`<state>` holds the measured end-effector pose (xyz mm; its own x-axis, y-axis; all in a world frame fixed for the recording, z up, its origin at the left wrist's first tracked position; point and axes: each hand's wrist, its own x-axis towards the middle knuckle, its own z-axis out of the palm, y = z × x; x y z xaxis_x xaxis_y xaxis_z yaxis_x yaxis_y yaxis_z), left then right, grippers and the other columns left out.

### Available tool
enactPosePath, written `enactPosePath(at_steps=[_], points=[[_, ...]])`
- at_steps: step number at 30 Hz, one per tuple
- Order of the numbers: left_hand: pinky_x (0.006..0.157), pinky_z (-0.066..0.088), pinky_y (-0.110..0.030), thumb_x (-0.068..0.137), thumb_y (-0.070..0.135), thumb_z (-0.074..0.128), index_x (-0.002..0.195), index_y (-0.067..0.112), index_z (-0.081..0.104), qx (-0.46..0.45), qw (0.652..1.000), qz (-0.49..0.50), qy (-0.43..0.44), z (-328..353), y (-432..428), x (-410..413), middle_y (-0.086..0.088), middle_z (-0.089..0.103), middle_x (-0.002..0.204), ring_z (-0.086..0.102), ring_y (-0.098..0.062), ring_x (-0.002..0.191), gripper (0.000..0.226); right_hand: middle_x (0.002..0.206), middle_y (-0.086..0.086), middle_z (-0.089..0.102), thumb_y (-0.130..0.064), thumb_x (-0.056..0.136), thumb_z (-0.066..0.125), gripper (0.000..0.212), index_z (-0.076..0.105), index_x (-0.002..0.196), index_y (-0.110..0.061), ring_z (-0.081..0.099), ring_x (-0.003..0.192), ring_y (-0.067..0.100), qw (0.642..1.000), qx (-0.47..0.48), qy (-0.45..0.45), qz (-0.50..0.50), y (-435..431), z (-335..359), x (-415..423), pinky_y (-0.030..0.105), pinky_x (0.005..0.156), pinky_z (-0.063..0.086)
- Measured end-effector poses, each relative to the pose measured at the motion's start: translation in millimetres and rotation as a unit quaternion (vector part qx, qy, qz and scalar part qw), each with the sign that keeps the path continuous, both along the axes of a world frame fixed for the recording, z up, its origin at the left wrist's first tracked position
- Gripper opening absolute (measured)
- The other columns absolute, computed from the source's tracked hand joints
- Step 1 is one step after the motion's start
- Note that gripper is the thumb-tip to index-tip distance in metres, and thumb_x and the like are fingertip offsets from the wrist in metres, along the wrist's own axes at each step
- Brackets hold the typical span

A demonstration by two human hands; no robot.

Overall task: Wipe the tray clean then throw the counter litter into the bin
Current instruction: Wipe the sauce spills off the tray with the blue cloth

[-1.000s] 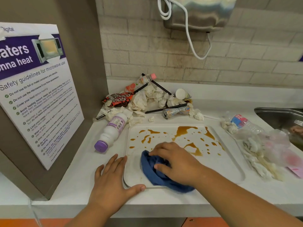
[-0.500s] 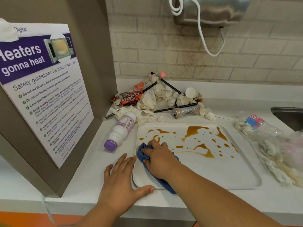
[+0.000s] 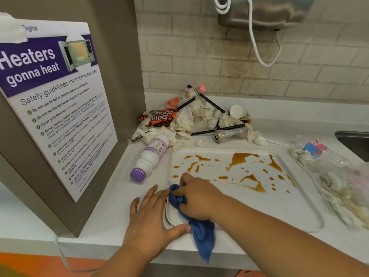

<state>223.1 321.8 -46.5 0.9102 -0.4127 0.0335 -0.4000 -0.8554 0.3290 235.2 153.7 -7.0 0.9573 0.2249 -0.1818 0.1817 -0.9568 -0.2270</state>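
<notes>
A white tray (image 3: 279,212) lies on the counter, spattered with brown sauce (image 3: 241,157) over its far half. My right hand (image 3: 199,198) grips a blue cloth (image 3: 201,234) at the tray's near left corner; the cloth's tail hangs over the counter edge. My left hand (image 3: 149,220) lies flat on the counter, thumb against the tray's near left rim. Litter is piled behind the tray: crumpled tissues (image 3: 187,118), a snack wrapper (image 3: 159,116), a crushed can (image 3: 229,134), black straws and bottles.
A white bottle with a purple cap (image 3: 149,158) lies left of the tray. A plastic bag with tissues and a water bottle (image 3: 327,172) sits right of it. A steel sink (image 3: 353,142) is at far right. A microwave sign panel (image 3: 54,108) stands on the left.
My right hand has dragged the cloth from mid-tray to the near left corner, and the cloth now trails over the counter edge. The left hand stays by the rim. The view has shifted left.
</notes>
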Motion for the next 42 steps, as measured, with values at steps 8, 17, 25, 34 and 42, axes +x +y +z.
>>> enactPosePath(at_steps=[8,17,25,34,42], points=[[0.117,0.004,-0.040,0.046,0.097,0.010,0.146,0.037,0.016,0.011,1.000,0.003,-0.007,-2,0,1,0.018,0.019,0.154,0.001,-0.003,0.144,0.117,0.127,-0.001,0.036,-0.022,0.088,0.057,0.043,0.050,0.130,-0.029,0.040,0.105,0.026,1.000,-0.002,-0.002,0.018,-7,-1,1,0.036,0.085,0.043],[0.117,0.005,-0.042,0.048,0.099,0.013,0.147,0.035,0.018,0.013,1.000,0.003,-0.012,-5,1,2,0.016,0.020,0.154,0.002,-0.004,0.145,0.118,0.136,-0.004,0.034,-0.016,0.094,0.049,0.041,0.054,0.127,-0.039,0.038,0.111,0.027,0.999,0.009,-0.006,0.052,-23,7,-7,0.035,0.092,0.040],[0.117,0.006,-0.043,0.044,0.100,0.008,0.146,0.034,0.019,0.017,1.000,0.004,-0.010,-5,2,2,0.016,0.020,0.155,0.001,-0.004,0.145,0.122,0.134,-0.012,0.041,-0.008,0.088,0.054,0.039,0.067,0.116,-0.033,0.042,0.111,0.021,0.990,0.043,0.041,0.124,-38,14,-19,0.033,0.097,0.038],[0.117,0.004,-0.045,0.045,0.100,0.013,0.147,0.035,0.018,0.018,1.000,0.005,0.004,-2,2,2,0.016,0.018,0.155,0.000,-0.005,0.145,0.120,0.140,-0.014,0.033,-0.017,0.094,0.051,0.038,0.059,0.125,-0.038,0.034,0.111,0.019,0.984,0.017,0.042,0.171,-29,11,-29,0.029,0.097,0.032],[0.116,0.000,-0.047,0.047,0.099,0.011,0.147,0.039,0.014,0.042,0.999,0.000,0.001,-5,1,3,0.019,0.016,0.155,-0.003,-0.003,0.144,0.116,0.138,-0.015,0.036,-0.017,0.093,0.053,0.036,0.062,0.121,-0.037,0.039,0.116,0.019,0.988,0.044,0.052,0.136,-43,11,-30,0.033,0.102,0.034]])
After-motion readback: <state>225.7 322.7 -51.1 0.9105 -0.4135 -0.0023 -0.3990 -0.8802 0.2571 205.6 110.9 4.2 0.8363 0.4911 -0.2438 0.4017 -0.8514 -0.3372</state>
